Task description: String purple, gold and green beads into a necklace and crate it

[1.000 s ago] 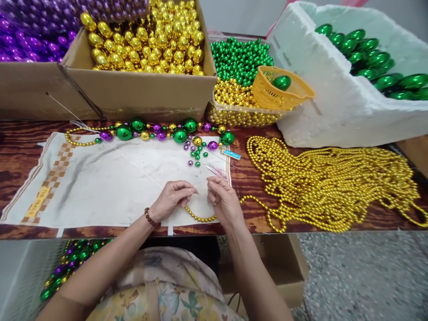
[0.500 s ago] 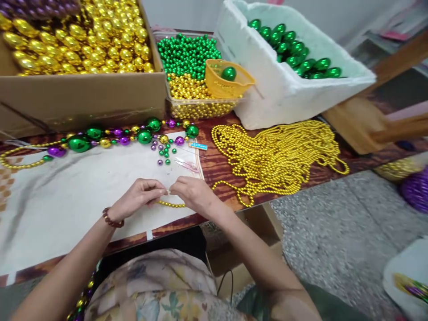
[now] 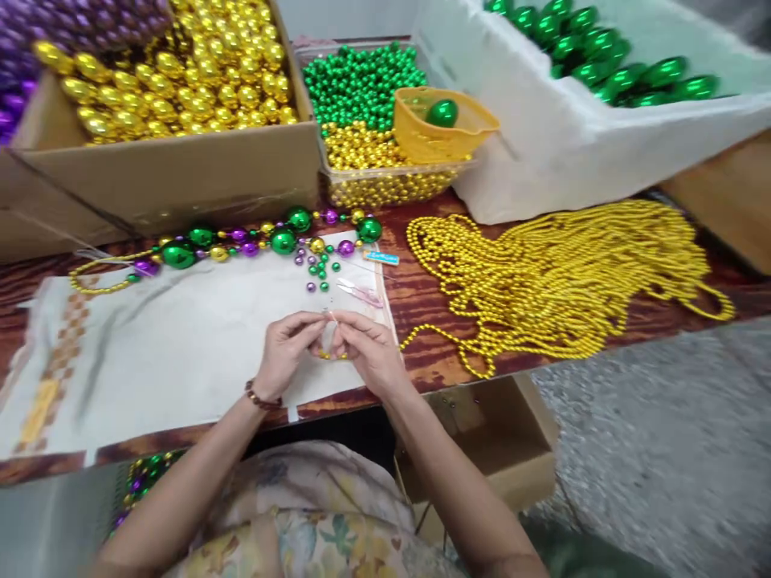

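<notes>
Over the white cloth (image 3: 198,345), my left hand (image 3: 287,349) and my right hand (image 3: 374,349) meet, fingertips pinched close together. Between them shows a thin pale bit of thread (image 3: 332,317), and a short gold bead string (image 3: 330,355) hangs just under the fingers. Its ends are hidden by my hands. Loose green and purple beads (image 3: 318,270) lie just beyond my fingertips. Near them are pink-handled thread snips (image 3: 365,295) and a small blue-labelled item (image 3: 381,258). A necklace of green, purple and gold beads (image 3: 179,254) stretches across the cloth's far edge.
Many gold bead strings (image 3: 542,281) are heaped at right. Behind stand a cardboard box (image 3: 162,177) of gold beads, a clear tub (image 3: 391,183) of small green and gold beads with an orange scoop (image 3: 415,132), and a foam box (image 3: 542,168) of large green beads.
My view has shifted, so the table things sit differently. My hands have drawn closer together, and the gold bead string now shows as a shorter piece below them.
</notes>
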`<state>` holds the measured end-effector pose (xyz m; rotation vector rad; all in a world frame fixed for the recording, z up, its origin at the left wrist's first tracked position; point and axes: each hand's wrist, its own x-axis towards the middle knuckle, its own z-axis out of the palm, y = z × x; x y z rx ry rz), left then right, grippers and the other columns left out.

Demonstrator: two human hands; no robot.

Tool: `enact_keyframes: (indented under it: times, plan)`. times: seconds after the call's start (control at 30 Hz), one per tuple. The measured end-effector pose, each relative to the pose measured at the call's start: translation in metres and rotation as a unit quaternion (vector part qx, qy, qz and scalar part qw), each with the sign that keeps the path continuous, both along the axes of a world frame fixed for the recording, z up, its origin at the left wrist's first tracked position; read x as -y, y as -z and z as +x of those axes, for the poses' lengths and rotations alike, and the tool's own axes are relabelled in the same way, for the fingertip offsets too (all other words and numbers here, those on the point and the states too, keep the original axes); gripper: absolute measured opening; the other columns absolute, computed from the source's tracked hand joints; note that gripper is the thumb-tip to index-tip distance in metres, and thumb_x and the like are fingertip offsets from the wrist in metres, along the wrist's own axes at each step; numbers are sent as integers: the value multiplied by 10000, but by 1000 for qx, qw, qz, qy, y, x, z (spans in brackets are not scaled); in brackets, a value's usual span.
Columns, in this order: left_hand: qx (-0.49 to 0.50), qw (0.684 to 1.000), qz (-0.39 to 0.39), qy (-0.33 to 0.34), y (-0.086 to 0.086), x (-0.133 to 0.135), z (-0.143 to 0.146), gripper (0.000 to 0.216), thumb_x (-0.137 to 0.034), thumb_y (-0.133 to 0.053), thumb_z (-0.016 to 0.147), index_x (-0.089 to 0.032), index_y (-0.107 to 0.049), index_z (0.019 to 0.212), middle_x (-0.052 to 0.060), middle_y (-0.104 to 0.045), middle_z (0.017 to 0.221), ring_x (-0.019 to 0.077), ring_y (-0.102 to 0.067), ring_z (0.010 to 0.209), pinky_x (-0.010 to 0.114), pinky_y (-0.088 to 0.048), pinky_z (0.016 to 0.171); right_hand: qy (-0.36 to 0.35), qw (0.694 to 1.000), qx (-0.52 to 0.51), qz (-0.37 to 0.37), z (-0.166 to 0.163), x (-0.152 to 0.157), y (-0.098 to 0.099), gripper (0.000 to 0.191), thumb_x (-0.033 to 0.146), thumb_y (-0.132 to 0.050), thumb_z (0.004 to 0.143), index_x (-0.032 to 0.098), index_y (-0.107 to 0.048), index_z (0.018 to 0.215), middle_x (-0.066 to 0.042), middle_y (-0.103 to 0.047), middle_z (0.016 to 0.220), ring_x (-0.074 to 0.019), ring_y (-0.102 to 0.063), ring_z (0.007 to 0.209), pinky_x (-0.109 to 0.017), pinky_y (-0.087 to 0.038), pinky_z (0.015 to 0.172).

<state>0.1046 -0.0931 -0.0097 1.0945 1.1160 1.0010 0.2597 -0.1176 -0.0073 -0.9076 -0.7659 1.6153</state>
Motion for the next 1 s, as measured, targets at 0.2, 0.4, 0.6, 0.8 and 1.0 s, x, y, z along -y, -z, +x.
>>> enact_keyframes:
  times: [0.2, 0.4, 0.6, 0.8, 1.0]
  plan:
    - [1, 1000, 3, -17, -2, 2, 1, 199, -281, -735, 765, -184, -784, 932, 10, -646, 793, 103, -576, 674, 236, -466, 635, 10, 886, 379, 268, -2, -6, 17, 359, 222, -450, 1001, 231, -638, 1307, -60, -681, 935, -174, -667, 847, -325, -564, 783]
    - [-62, 997, 29, -34, 0, -3, -1, 136, -278, -667, 799, -169, -733, 751, 12, -639, 727, 129, -571, 703, 259, -442, 687, -105, 703, 646, 279, -3, -9, 11, 415, 116, -389, 991, 180, -515, 1381, -128, -738, 1066, -254, -716, 933, -356, -567, 748]
    - [-177, 982, 60, 3, -8, -9, -8, 178, -206, -558, 802, -163, -613, 638, -20, -542, 618, 103, -457, 605, 254, -335, 607, -219, 585, 756, 194, -12, -29, -19, 226, 77, -447, 961, 162, -622, 1075, -117, -724, 851, -268, -704, 796, -303, -462, 591]
    - [15, 996, -83, -22, -5, -12, -7, 171, -306, -649, 725, -144, -652, 671, -51, -447, 508, 77, -366, 504, 235, -295, 522, -54, 772, 551, 313, -5, -36, 2, 241, 90, -426, 947, 187, -646, 958, -127, -679, 1143, -234, -644, 1067, -368, -514, 875]
    - [23, 997, -67, -43, -1, -4, -4, 217, -344, -735, 721, -131, -696, 720, -29, -526, 552, 74, -416, 518, 230, -327, 532, 62, 954, 263, 133, -20, -29, 19, 89, 286, -669, 860, 213, -680, 809, -46, -662, 965, -203, -630, 953, -359, -496, 870]
